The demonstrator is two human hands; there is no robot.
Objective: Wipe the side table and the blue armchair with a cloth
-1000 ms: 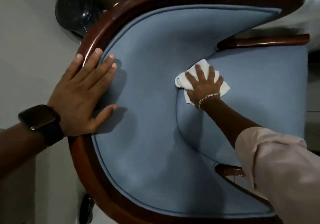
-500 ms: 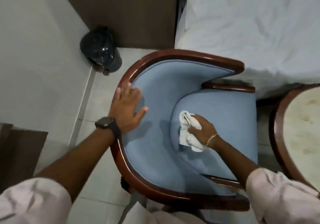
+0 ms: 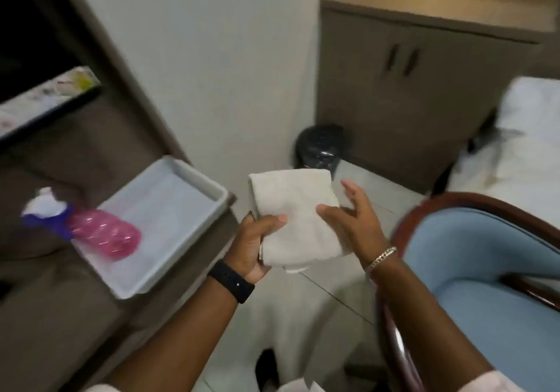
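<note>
Armchair [image 3: 485,258] upholstery in pale blue, framed by a dark polished wooden rail, fills the space just to the right of the cloth and is the largest of the task's things in view; the side table does not show. Beyond the cloth stands a brown two-door cabinet [image 3: 409,88], with a white bed [image 3: 521,155] to the right of that. A pale grey tray [image 3: 194,234] sits to the left of the cloth on a brown worktop [image 3: 45,316], and a pink spray bottle [image 3: 103,234] with a blue and white trigger lies on its side across the tray's near left part. A small black bin [image 3: 321,149] stands on the floor just behind the cloth.

The white cloth [image 3: 297,221] is held in the air between both hands, clear of every surface, folded into a thick pad. The left hand [image 3: 254,246] has its grip closed on the cloth's lower left edge, thumb on top. The right hand [image 3: 354,218] is open with fingers spread, its thumb touching the cloth's right edge.

I judge the cloth light, soft and floppy, likely to unfold if pinched by one corner, so it is best taken flat across the folded pad with the palm behind it. No writing or brand can be read; the bottle is blurred.
</note>
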